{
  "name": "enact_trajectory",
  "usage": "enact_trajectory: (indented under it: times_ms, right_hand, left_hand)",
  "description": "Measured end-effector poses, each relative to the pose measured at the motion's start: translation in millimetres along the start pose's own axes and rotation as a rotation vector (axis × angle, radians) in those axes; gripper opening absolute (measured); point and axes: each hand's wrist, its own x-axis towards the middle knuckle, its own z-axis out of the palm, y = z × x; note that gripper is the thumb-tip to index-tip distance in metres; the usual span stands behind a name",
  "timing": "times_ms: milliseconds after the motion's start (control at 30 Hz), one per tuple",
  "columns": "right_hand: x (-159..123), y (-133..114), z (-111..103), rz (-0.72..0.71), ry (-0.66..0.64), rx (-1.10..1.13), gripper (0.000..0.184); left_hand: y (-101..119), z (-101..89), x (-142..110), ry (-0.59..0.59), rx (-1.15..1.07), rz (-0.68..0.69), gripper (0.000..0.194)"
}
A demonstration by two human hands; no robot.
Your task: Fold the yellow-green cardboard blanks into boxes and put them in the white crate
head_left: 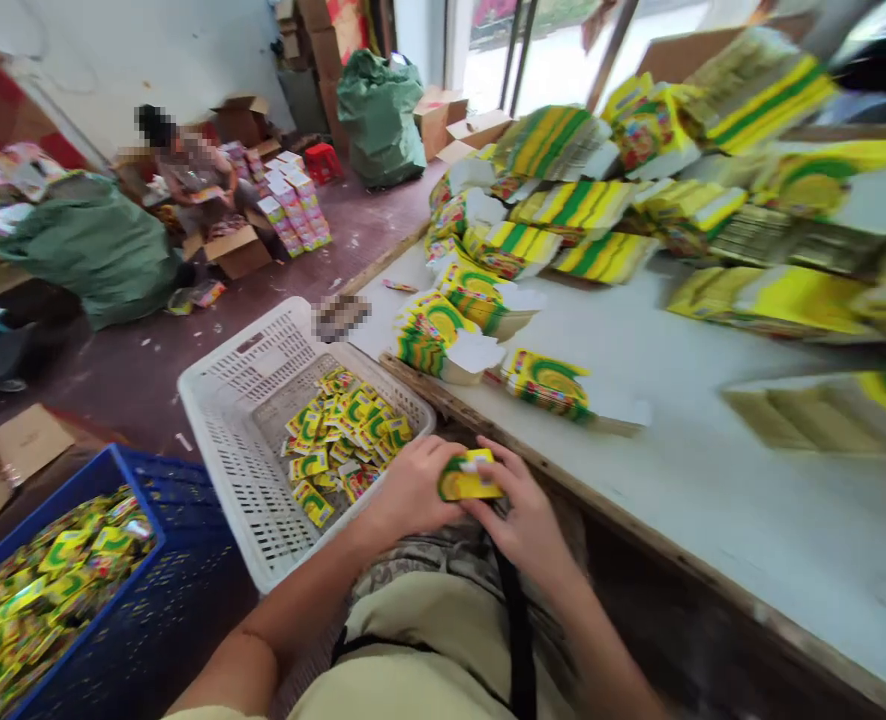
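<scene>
Between both hands, above my lap, is a small yellow and green box (469, 478). My left hand (419, 485) grips its left end, with the fingers curled round it. At the box's right end, the fingers and thumb of my right hand (516, 505) are closed on it. Just left of my hands, a white plastic basket (244, 500) holds a heap of small yellow and green packets (353, 425). On the table edge beyond the hands lie a flattened yellow and green carton (548, 382) and a stack of similar cartons (435, 335).
The white table (683, 480) carries piles of flat cartons (585, 215). A blue crate (180, 560) full of packets stands at lower left. Green sacks (90, 245) and open cardboard boxes (240, 250) stand on the floor. Another person (195, 175) sits at the back left.
</scene>
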Motion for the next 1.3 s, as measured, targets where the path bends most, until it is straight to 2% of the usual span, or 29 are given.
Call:
enact_trajectory:
  times_ms: [67, 133, 200, 233, 300, 367, 433, 533, 633, 700, 767, 833, 900, 1000, 1067, 1167, 1300]
  right_hand:
    - [7, -1, -7, 0.014, -0.001, 0.04, 0.041]
    - [20, 4, -27, 0.051, 0.089, 0.023, 0.051]
    - [37, 16, -54, 0.1, 0.263, -0.082, 0.047]
    - [47, 24, -67, 0.12, 0.347, -0.166, 0.042]
    - [66, 42, -85, 0.162, 0.423, -0.366, 0.037]
    - [81, 59, -91, 0.21, 0.394, -0.517, 0.032]
    - [89, 71, -90, 0.244, 0.344, -0.572, 0.025]
    - [90, 80, -88, 0.245, 0.342, -0.559, 0.025]
    - [84, 75, -94, 0.266, 0.47, -0.369, 0.037]
    - [76, 64, -96, 0.26, 0.536, -0.117, 0.048]
    - [63, 47, -92, 0.235, 0.421, 0.121, 0.054]
    - [46, 28, -79, 0.227, 0.175, 0.302, 0.052]
    - [30, 11, -59, 0.235, 0.027, 0.444, 0.05]
    - [14, -1, -24, 0.241, 0.048, 0.52, 0.05]
    - [12, -1, -6, 0.25, 0.045, 0.507, 0.049]
    - [16, 7, 4, 0.296, 0.004, 0.46, 0.04]
    - [17, 16, 1, 0.268, 0.017, 0.37, 0.031]
  left_hand:
    - [-14, -5.9, -5, 0.019, -0.001, -0.066, 0.053]
    - [-36, -13.3, -11, 0.098, 0.105, -0.168, 0.063]
    - [-59, -19.5, -17, 0.25, 0.244, -0.316, 0.082]
    - [-68, -21.3, -20, 0.296, 0.274, -0.366, 0.086]
    - [-75, -21.1, -24, 0.306, 0.259, -0.401, 0.079]
    - [-69, -15.6, -23, 0.226, 0.155, -0.356, 0.059]
    - [-52, -6.3, -17, 0.115, 0.011, -0.291, 0.044]
    - [-20, 10.3, 1, -0.02, -0.209, -0.231, 0.036]
    - [8, 26.5, 25, -0.121, -0.451, -0.21, 0.045]
    - [22, 36.6, 41, -0.14, -0.678, -0.198, 0.07]
    - [34, 45.5, 56, -0.077, -0.944, -0.17, 0.092]
    - [43, 52.2, 69, 0.059, -1.16, -0.169, 0.085]
    - [48, 55.8, 79, 0.249, -1.246, -0.236, 0.074]
    - [47, 54.9, 83, 0.533, -1.201, -0.348, 0.066]
    - [40, 51.2, 77, 0.636, -1.163, -0.374, 0.057]
    - [29, 43.5, 56, 0.636, -1.101, -0.385, 0.052]
    - [18, 35.1, 29, 0.558, -1.134, -0.319, 0.068]
